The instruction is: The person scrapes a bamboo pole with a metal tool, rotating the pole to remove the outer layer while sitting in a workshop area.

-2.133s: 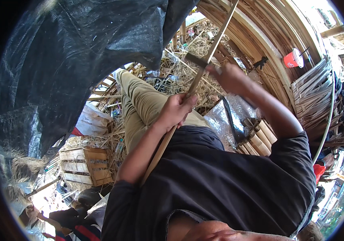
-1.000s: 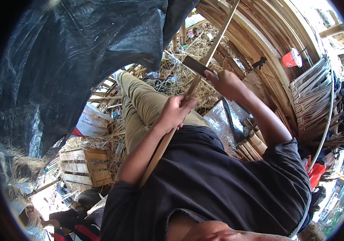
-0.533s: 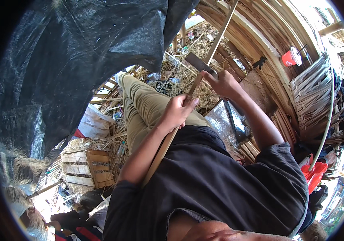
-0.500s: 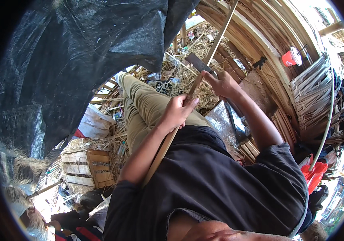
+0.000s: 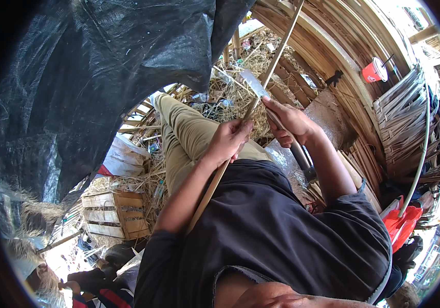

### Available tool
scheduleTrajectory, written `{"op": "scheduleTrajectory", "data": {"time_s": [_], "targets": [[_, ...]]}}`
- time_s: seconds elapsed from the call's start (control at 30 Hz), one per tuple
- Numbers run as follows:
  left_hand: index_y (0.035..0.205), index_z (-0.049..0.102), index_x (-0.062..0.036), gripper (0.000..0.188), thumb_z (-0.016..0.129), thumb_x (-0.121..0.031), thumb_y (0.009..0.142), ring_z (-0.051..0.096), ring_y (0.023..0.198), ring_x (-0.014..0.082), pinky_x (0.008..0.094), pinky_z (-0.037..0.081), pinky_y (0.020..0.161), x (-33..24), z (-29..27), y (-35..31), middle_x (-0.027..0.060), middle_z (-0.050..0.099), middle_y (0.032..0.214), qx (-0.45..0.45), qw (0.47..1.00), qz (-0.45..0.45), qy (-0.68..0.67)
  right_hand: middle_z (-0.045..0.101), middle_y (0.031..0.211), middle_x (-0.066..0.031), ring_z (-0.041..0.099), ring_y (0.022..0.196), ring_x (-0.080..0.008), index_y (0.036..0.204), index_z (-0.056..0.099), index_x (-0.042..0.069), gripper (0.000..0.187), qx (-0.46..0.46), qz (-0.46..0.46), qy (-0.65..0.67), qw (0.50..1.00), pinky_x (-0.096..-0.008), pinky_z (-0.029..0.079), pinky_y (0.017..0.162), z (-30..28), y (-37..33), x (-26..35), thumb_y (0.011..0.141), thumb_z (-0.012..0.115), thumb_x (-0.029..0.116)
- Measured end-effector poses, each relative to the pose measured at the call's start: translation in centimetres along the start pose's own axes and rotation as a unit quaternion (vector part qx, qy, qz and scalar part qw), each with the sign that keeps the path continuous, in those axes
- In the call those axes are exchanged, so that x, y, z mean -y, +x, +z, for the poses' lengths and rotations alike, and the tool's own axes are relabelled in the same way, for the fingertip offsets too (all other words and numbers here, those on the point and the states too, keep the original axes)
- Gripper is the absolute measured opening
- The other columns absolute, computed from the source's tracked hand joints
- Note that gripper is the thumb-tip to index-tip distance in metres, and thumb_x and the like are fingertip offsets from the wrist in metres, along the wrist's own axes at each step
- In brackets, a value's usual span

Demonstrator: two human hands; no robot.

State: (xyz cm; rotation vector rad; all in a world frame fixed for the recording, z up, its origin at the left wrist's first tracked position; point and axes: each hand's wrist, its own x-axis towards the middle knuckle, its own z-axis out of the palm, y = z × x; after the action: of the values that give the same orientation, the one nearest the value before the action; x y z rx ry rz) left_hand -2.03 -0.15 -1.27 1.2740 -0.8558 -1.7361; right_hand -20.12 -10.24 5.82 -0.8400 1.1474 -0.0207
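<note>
Since half a second ago, the bare right hand (image 5: 293, 120) has come slightly nearer and turned, so that the flat, rectangular metal blade (image 5: 254, 83), dark then, shows a bright face; the bare left hand (image 5: 227, 141) has barely shifted. Left fingers are wrapped round a long, narrow, pale brown strip of bamboo or wood (image 5: 214, 186), which slants from the far right, past the blade, to the near left against the torso. Right fingers are closed on the tool just behind the blade, and a dark, rod-like handle (image 5: 298, 153) appears to run on from the palm under the forearm.

For a clean pass, I would keep the strip braced along the left arm, hold the blade at one shallow angle with light, even pressure, and work on the far side of the left hand, edge turned away from those fingers.

Whether the edge touches the strip or stands just off it, I cannot tell. The strip's far end is cut off by the frame, its near end disappears beside the left sleeve, and the right hand covers where blade and handle join
</note>
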Motion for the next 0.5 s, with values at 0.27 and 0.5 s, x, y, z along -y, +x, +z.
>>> {"op": "scheduleTrajectory", "data": {"time_s": [0.27,0.5], "targets": [[0.135,0.054,-0.0054,0.049,0.051,-0.042,0.103,0.036,0.037,0.0019,0.02,0.03,0.032,-1.6,0.3,-0.5,-0.0076,0.036,0.058,0.048,0.998,-0.007,-0.028,0.031,0.047,0.0016,0.032,0.034,-0.0116,0.067,0.045,0.008,0.063,0.045,-0.025,0.04,0.998,-0.0289,0.028,0.033,0.9,-2.5,1.1,0.098,0.046,0.063],[0.137,0.052,-0.0047,0.05,0.049,-0.043,0.104,0.035,0.037,0.0017,0.02,0.03,0.032,-1.5,0.2,-0.4,-0.0067,0.036,0.058,0.073,0.993,0.025,-0.084,0.032,0.042,0.0009,0.035,0.031,-0.0097,0.062,0.047,0.006,0.064,-0.028,-0.125,0.046,0.991,-0.0262,0.031,0.03,1.1,-1.8,0.6,0.099,0.047,0.059]]}}
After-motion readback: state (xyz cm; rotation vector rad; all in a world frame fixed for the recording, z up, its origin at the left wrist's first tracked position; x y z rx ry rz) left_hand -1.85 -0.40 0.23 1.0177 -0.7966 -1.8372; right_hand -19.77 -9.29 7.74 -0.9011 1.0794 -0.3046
